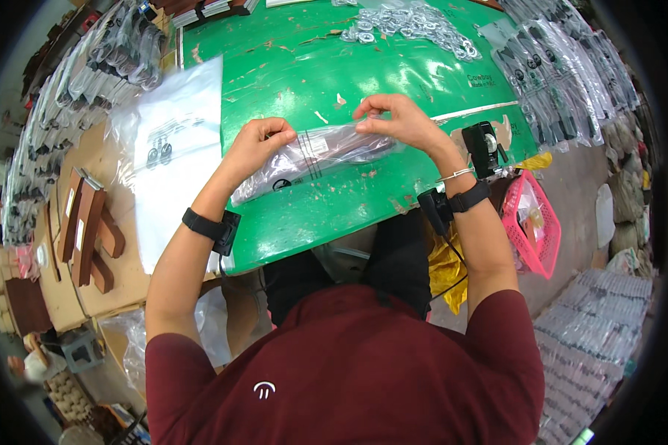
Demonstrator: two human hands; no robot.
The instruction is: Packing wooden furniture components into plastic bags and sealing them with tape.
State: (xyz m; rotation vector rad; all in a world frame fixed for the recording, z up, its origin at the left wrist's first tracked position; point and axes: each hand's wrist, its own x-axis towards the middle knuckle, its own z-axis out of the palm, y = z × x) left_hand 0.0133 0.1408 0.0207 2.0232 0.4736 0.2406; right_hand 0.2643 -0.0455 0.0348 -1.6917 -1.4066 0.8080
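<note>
A clear plastic bag (337, 162) with dark print lies slantwise on the green tabletop, with a brownish long piece and a pale label showing through the film. At its upper left edge, my left hand (266, 139) pinches the film between thumb and fingers. My right hand (399, 124) is over the bag's right part, thumb and forefinger curled in on the film; the exact grip between the fingertips is hard to see. Both wrists wear black straps with small boxes.
Flat clear bags (178, 148) are stacked at the left, beside brown wooden parts (89, 230) on cardboard. Metal rings (416, 26) are heaped at the far side. Packed bags (549, 81) lie at the far right. A pink basket (531, 222) stands right of the table.
</note>
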